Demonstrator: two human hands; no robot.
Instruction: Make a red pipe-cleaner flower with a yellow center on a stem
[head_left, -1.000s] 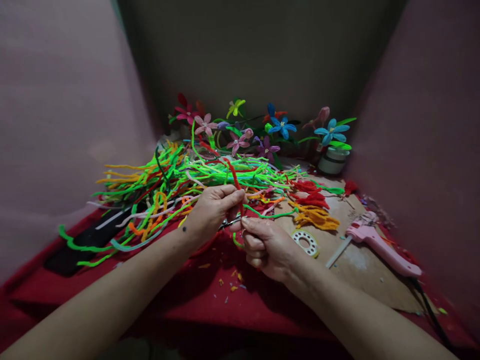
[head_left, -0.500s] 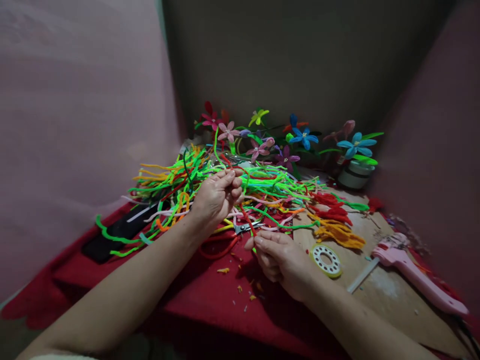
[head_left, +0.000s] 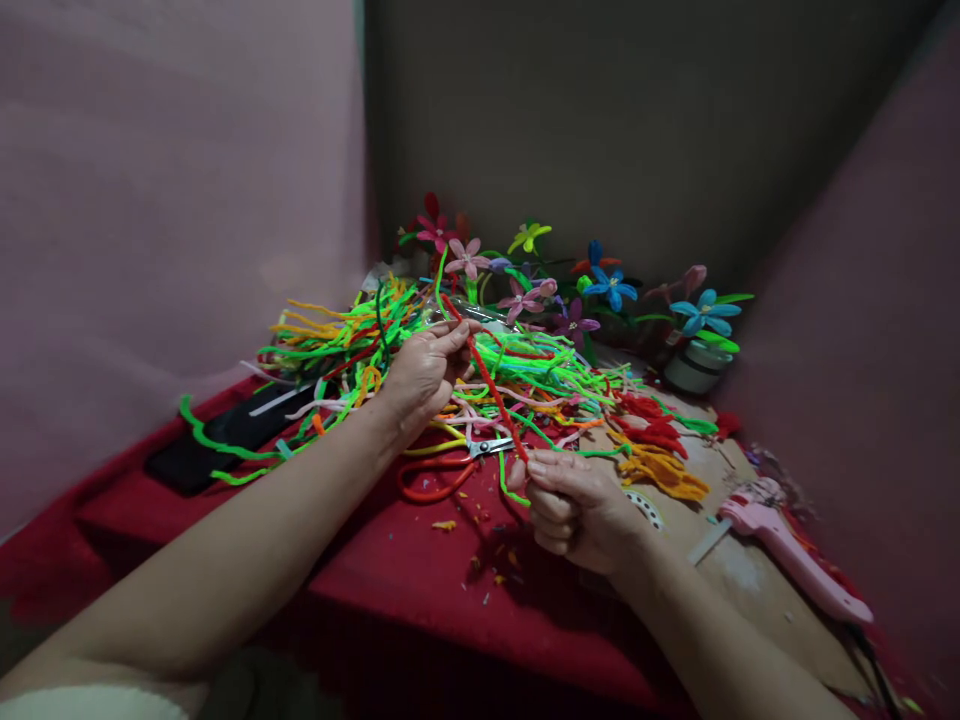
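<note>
A red pipe cleaner (head_left: pixel 490 385) stretches slantwise between my two hands above the table. My left hand (head_left: pixel 426 375) pinches it near its upper end, and a short piece sticks out past the fingertips. Lower and to the right, my right hand (head_left: pixel 574 505) grips the other end between thumb and fingers. Red-handled scissors (head_left: pixel 442 478) lie on the red cloth under the stretched piece. Behind both hands spreads a heap of loose pipe cleaners (head_left: pixel 540 360), mostly green, with orange, pink and red ones among them.
Pipe-cleaner flowers (head_left: pixel 611 288) stand at the back, some by a small jar (head_left: pixel 699 368). On the right a board (head_left: pixel 750 580) bears orange petals (head_left: pixel 664 470), a tape roll (head_left: pixel 645 510) and a pink glue gun (head_left: pixel 795 560). A black phone-like slab (head_left: pixel 195 455) lies left.
My hands have drawn apart, the right one moving slightly right, so more of the red pipe cleaner shows straight between them. The camera view has shifted a little.
</note>
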